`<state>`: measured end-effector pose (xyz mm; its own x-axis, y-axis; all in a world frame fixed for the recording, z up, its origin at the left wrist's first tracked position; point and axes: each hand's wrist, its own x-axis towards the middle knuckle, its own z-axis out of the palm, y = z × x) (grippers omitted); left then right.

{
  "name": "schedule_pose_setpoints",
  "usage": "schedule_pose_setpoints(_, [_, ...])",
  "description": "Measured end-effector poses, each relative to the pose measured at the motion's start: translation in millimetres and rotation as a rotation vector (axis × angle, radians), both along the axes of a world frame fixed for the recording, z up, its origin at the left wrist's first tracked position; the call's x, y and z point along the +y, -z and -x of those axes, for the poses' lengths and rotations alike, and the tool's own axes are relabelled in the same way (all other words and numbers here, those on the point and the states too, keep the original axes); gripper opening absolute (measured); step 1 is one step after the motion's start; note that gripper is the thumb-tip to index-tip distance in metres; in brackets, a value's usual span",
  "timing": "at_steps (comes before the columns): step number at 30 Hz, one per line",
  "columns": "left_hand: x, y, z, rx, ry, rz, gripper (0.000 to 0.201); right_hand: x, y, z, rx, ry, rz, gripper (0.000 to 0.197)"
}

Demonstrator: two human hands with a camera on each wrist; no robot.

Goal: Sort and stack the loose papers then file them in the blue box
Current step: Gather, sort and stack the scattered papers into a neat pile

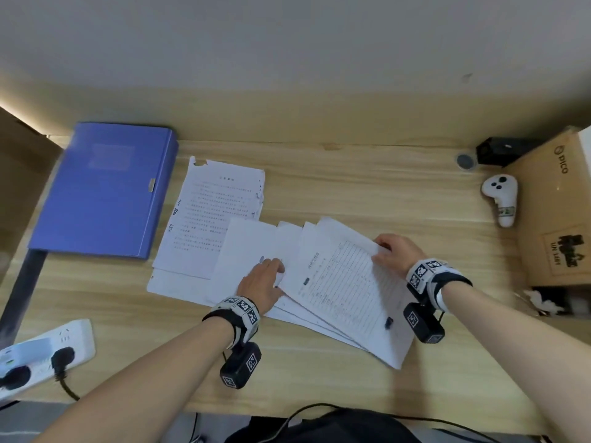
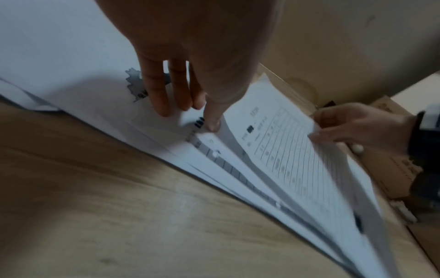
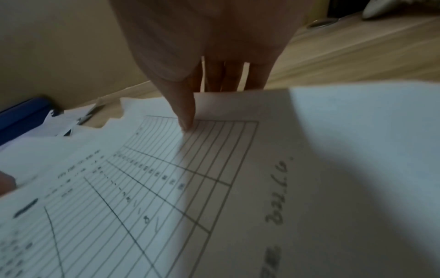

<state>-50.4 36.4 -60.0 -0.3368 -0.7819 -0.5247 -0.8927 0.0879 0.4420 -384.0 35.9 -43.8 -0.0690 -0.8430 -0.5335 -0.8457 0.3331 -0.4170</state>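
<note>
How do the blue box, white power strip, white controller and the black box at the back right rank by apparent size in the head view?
Largest to smallest:
blue box
white power strip
black box and white controller look alike; unranked.

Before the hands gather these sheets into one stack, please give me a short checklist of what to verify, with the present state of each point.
1. Right hand holds the table-form sheet: ok, thumb on top, fingers behind its far edge.
2. Left hand steadies the sheets below: ok, fingers rest on the white sheets.
3. Sheet edges aligned: not ok, they lie fanned out.
4. All sheets gathered: not ok, the text page lies apart beside the blue box, partly overlapped.
5. Blue box open for filing: not ok, it lies closed.
6. Number of sheets: cannot tell.
</note>
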Motion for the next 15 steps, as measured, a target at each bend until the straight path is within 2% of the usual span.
schedule_pose_setpoints(3, [-5,-1,-9,0.052,-0.101,-0.01,0.034,2,11,-12,0.108,-0.024,0.016,0.052])
schedule_pose_setpoints(5, [-10,-2,-14,0.059,-0.16,0.045,0.031,2,15,-17,0.156,-0.034,0.026,0.063])
schedule_pose_setpoints(8, [-17,-4,-17,-0.008,-0.244,0.081,0.032,-1,15,-19,0.199,-0.038,-0.013,0.063])
schedule_pose_setpoints(11, [-23,-1,-13,-0.022,-0.323,-0.003,0.041,-4,14,-22,0.263,-0.077,-0.07,0.059])
schedule_pose_setpoints(15, [-29,2,-5,0.007,-0.397,-0.049,0.03,0,13,-22,0.126,0.038,-0.081,0.04])
